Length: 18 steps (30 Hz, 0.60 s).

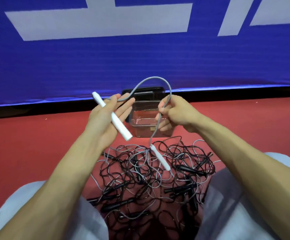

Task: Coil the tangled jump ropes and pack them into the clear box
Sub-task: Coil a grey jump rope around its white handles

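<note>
My left hand (108,116) holds one white handle (113,116) of a grey jump rope across its palm, thumb over it, fingers stretched forward. The grey cord (155,80) arches up from that hand and over to my right hand (172,113), which pinches it between thumb and curled fingers. Below my right hand the cord hangs down to the second white handle (160,159), which dangles over the tangle. The tangled pile of black and grey ropes (156,177) lies on the red floor between my knees. The clear box (151,132) stands open just beyond the pile, partly behind my hands.
A dark lid (143,91) leans behind the clear box against the base of a blue banner wall (140,58). Red floor (36,141) stretches left and right of the pile. My knees in light grey shorts (244,196) flank the tangle.
</note>
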{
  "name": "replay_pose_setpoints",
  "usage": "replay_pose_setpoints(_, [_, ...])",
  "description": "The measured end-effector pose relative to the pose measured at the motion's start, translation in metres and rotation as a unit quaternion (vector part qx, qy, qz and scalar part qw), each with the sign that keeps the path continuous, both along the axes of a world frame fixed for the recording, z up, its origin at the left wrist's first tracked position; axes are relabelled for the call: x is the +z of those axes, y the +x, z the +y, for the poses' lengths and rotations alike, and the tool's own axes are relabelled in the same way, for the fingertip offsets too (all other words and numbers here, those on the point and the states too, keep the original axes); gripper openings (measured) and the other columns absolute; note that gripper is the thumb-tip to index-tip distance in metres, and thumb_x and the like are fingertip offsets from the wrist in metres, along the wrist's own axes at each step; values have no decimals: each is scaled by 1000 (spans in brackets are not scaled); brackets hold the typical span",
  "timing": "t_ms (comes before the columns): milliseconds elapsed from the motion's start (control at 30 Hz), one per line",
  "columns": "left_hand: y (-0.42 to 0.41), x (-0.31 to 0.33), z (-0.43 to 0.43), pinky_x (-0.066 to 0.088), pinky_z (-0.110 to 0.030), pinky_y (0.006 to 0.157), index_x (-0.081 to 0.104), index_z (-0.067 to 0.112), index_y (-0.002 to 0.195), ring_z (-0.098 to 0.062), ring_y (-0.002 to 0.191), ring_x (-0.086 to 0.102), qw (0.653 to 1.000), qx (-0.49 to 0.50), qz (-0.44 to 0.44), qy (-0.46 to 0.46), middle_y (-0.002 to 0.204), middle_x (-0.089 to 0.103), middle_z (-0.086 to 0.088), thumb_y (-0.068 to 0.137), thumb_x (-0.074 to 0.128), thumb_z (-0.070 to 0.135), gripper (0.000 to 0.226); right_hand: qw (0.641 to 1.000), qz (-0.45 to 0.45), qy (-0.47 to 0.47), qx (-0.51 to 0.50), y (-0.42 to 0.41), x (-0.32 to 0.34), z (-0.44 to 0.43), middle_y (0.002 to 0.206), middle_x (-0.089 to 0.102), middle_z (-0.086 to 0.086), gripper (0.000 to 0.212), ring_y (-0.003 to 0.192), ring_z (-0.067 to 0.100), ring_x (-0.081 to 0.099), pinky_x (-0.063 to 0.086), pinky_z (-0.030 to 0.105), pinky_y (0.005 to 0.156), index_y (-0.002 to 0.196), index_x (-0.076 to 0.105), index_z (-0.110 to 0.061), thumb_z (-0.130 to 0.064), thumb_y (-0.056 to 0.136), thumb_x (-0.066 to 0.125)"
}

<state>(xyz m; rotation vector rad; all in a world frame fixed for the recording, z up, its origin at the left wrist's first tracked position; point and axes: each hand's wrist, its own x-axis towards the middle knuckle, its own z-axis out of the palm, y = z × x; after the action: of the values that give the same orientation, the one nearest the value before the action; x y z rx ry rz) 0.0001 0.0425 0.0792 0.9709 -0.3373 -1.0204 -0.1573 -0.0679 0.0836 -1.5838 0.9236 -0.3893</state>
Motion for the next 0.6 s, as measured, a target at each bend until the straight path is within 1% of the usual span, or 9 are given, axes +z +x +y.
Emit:
replay_pose_setpoints(33, [-1,-2,-1,57,-32,89,54,5,106,-25,99,73,999,-8,-29,23,115,70,-14,104,44,14,15,1000,-14,1,-14,-2,4,-2,72,62,13,19,46,24,63,56,37,47,87,39,-15,-3,102,39])
replay_pose_setpoints(133, [-6,-10,-2,56,-29,90,58,4,118,-21,101,72,984,-49,-146,89,117,70,-11,103,46,13,21,995,-72,21,-62,-9,16,-4,73,59,13,17,45,23,64,55,32,41,89,41,-12,-2,102,38])
replay_pose_setpoints(200, [-14,-12,-1,54,-25,90,62,11,115,-16,103,71,963,-105,-217,122,117,71,-8,101,49,5,20,987,-125,46,-92,-12,23,-6,74,57,14,9,46,23,65,54,31,41,97,42,-8,-1,102,38])
replay_pose_setpoints(267, [-25,-14,1,51,-21,91,64,15,112,-11,105,69,939,-182,-259,134,116,72,-3,94,49,-8,33,972,-180,92,-124,-13,29,-6,77,57,15,5,47,22,66,55,31,43,105,41,-4,0,102,39])
replay_pose_setpoints(333, [-36,-15,3,48,-19,95,64,17,113,-6,108,67,917,-250,-281,129,117,72,0,90,48,-14,42,946,-236,154,-158,-13,33,-7,83,58,17,11,49,22,68,57,32,46,112,39,-3,1,101,39])
replay_pose_setpoints(433, [-43,-19,4,42,-28,107,64,21,117,-7,121,60,902,-308,-286,102,125,68,4,96,54,-1,32,904,-299,236,-196,-14,35,-8,89,60,21,16,53,27,69,58,36,49,115,38,-2,6,101,37])
replay_pose_setpoints(500, [-46,-20,3,42,-33,107,64,15,114,-14,122,61,908,-310,-271,82,122,70,0,97,56,9,20,891,-311,254,-211,-14,34,-8,89,60,23,15,54,29,69,58,37,49,112,38,-1,7,100,37])
replay_pose_setpoints(533, [-48,-20,3,46,-34,105,63,11,110,-18,118,64,915,-299,-258,80,117,72,-4,97,55,12,15,890,-311,250,-220,-13,32,-8,89,59,24,12,55,30,69,58,37,49,108,40,1,8,99,37])
replay_pose_setpoints(600, [-49,-20,2,53,-36,96,60,6,104,-24,106,70,935,-256,-229,89,102,75,-8,99,53,15,12,890,-308,232,-242,-12,30,-11,91,59,25,6,58,31,70,60,38,54,98,44,3,7,99,39])
